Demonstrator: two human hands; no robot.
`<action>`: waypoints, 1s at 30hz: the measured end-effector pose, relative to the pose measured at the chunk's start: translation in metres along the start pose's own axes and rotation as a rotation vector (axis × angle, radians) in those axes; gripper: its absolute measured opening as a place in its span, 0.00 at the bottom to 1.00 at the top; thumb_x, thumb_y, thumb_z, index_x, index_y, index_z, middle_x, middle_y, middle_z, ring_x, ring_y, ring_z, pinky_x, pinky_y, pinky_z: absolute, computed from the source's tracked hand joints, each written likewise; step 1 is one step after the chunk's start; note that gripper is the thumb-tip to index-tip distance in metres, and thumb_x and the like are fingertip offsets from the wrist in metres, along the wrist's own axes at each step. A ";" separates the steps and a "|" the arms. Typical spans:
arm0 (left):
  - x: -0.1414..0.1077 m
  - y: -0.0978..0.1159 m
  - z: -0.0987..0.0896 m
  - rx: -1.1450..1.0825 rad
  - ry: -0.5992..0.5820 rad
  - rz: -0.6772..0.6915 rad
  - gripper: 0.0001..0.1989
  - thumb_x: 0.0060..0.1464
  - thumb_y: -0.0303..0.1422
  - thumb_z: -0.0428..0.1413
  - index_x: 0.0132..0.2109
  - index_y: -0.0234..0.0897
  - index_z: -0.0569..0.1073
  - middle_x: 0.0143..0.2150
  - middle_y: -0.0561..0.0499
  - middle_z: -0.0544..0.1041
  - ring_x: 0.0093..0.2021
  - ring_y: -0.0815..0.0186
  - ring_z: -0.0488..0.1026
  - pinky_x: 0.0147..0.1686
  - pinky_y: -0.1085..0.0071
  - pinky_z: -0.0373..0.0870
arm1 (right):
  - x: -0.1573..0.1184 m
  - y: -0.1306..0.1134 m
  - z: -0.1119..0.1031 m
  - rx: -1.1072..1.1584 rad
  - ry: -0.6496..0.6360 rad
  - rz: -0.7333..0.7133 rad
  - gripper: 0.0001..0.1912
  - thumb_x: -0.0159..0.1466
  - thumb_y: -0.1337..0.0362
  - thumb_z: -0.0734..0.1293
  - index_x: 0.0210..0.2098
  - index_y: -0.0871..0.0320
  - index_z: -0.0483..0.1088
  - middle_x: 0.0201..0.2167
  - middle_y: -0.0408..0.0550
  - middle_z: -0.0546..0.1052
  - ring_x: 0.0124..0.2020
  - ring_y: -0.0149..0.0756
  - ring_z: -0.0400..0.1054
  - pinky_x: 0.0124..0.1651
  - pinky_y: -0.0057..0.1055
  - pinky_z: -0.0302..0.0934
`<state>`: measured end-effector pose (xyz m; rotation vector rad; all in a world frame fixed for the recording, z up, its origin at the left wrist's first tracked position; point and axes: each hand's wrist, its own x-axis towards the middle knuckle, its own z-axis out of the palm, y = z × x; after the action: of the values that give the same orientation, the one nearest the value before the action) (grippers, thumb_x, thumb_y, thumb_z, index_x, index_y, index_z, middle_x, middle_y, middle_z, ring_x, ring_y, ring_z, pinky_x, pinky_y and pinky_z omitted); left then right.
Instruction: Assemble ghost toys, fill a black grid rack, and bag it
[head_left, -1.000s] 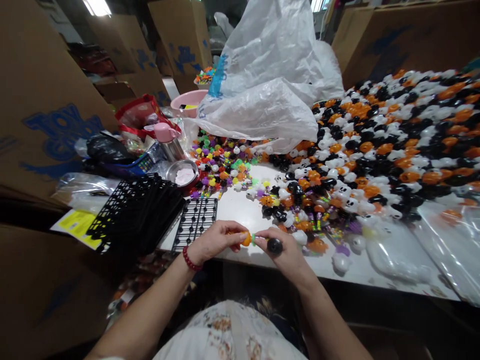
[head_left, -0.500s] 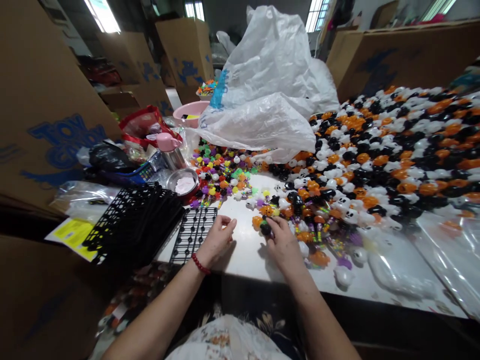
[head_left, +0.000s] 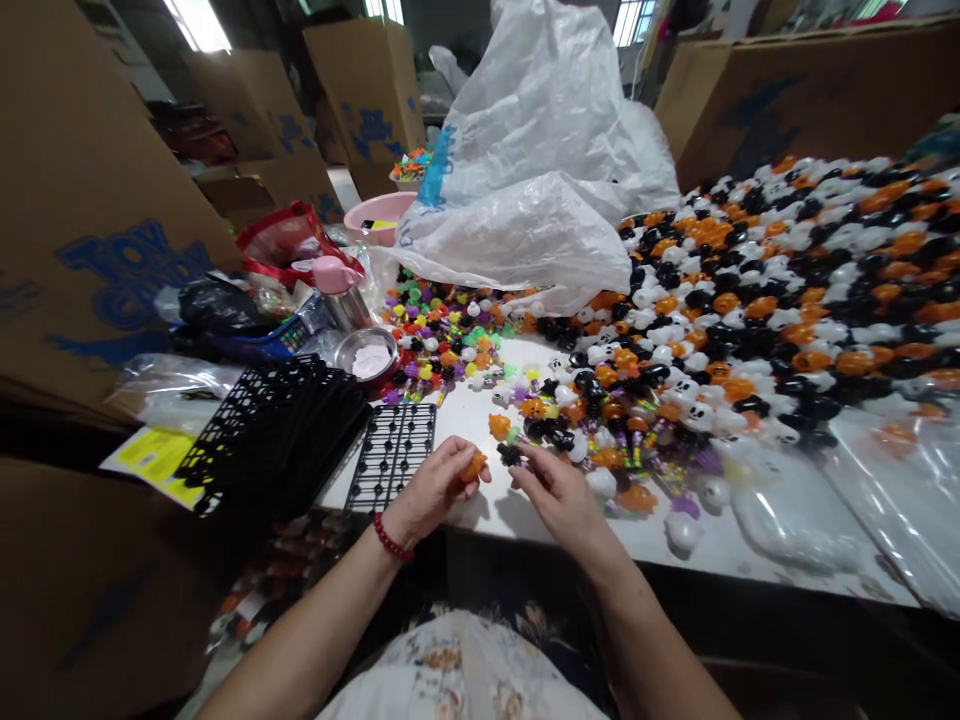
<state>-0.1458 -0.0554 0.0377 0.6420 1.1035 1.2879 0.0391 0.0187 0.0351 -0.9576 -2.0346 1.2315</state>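
Note:
My left hand [head_left: 437, 482], wearing a dark red bead bracelet, pinches a small orange pumpkin-like toy piece [head_left: 475, 465] between thumb and fingers. Facing it over the white table, my right hand [head_left: 564, 500] has its fingertips closed at a small black toy piece [head_left: 508, 455], which has pointed edges. Just beyond that piece, another orange piece [head_left: 499, 427] lies beside a bit of green. A black plastic grid [head_left: 393, 455] rests flat to the left of my left hand.
Stacked black grids [head_left: 277, 440] stand at the left, near a metal bowl [head_left: 365, 355] and a pink-topped flask [head_left: 337, 285]. Orange, black and white toy pieces [head_left: 750, 290] heap up on the right. A large white plastic bag [head_left: 547, 130] rises behind; clear bags [head_left: 795, 520] lie front right.
My left hand, empty before, now holds an orange piece. The right hand has shifted slightly left and nearer, with a black piece at its fingertips. The view has tilted down a little.

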 end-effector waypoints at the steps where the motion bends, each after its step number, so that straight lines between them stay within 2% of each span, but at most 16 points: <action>1: -0.001 0.000 0.001 0.009 0.000 0.010 0.16 0.57 0.45 0.56 0.37 0.36 0.67 0.29 0.50 0.74 0.22 0.76 0.62 0.23 0.78 0.53 | -0.001 -0.001 -0.001 -0.006 0.000 -0.023 0.17 0.67 0.56 0.63 0.51 0.56 0.73 0.36 0.47 0.79 0.36 0.38 0.73 0.40 0.32 0.66; 4: -0.001 0.000 0.004 -0.017 0.019 0.014 0.16 0.58 0.45 0.56 0.40 0.35 0.70 0.28 0.52 0.72 0.21 0.77 0.61 0.20 0.78 0.52 | -0.005 -0.006 -0.004 -0.035 -0.016 -0.113 0.14 0.68 0.58 0.63 0.49 0.54 0.75 0.42 0.48 0.79 0.42 0.39 0.72 0.44 0.32 0.65; 6: 0.000 0.000 0.005 -0.110 0.040 0.000 0.16 0.56 0.41 0.59 0.46 0.35 0.72 0.33 0.50 0.74 0.25 0.76 0.66 0.24 0.79 0.58 | -0.008 -0.010 -0.005 -0.047 -0.015 -0.139 0.14 0.68 0.58 0.63 0.49 0.54 0.75 0.40 0.48 0.78 0.41 0.38 0.71 0.44 0.32 0.64; 8: 0.001 0.001 0.005 -0.232 0.065 -0.020 0.19 0.52 0.34 0.63 0.50 0.35 0.72 0.40 0.48 0.76 0.33 0.74 0.72 0.32 0.79 0.66 | -0.012 -0.013 -0.005 -0.062 0.002 -0.141 0.14 0.68 0.58 0.62 0.48 0.55 0.75 0.38 0.48 0.78 0.39 0.37 0.71 0.42 0.31 0.64; 11: 0.002 0.000 0.007 -0.374 0.103 -0.044 0.14 0.49 0.27 0.65 0.43 0.33 0.72 0.44 0.45 0.77 0.44 0.67 0.75 0.43 0.74 0.70 | -0.018 -0.015 -0.001 -0.087 0.020 -0.133 0.14 0.69 0.58 0.61 0.46 0.56 0.75 0.35 0.48 0.77 0.36 0.37 0.70 0.40 0.31 0.63; 14: 0.000 -0.001 0.010 -0.419 0.116 -0.055 0.10 0.52 0.29 0.63 0.40 0.34 0.71 0.46 0.44 0.78 0.51 0.61 0.74 0.46 0.70 0.71 | -0.021 -0.013 0.004 -0.085 0.032 -0.130 0.13 0.69 0.58 0.61 0.44 0.56 0.75 0.34 0.48 0.77 0.35 0.37 0.70 0.40 0.32 0.63; 22: -0.004 -0.004 0.021 -0.362 0.056 -0.040 0.13 0.53 0.32 0.63 0.44 0.35 0.71 0.49 0.43 0.77 0.50 0.63 0.75 0.49 0.70 0.70 | -0.023 -0.009 0.007 -0.089 0.053 -0.109 0.13 0.69 0.58 0.60 0.43 0.55 0.75 0.36 0.49 0.78 0.37 0.39 0.71 0.41 0.34 0.64; 30: -0.005 -0.010 0.025 -0.249 0.024 0.007 0.14 0.53 0.37 0.63 0.43 0.36 0.70 0.51 0.44 0.76 0.47 0.66 0.74 0.49 0.70 0.67 | -0.022 -0.010 0.006 -0.145 0.034 -0.129 0.12 0.69 0.60 0.60 0.44 0.55 0.74 0.36 0.48 0.77 0.37 0.39 0.70 0.42 0.34 0.62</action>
<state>-0.1184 -0.0574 0.0403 0.4451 0.9413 1.4145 0.0450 -0.0054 0.0395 -0.8912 -2.1466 1.0052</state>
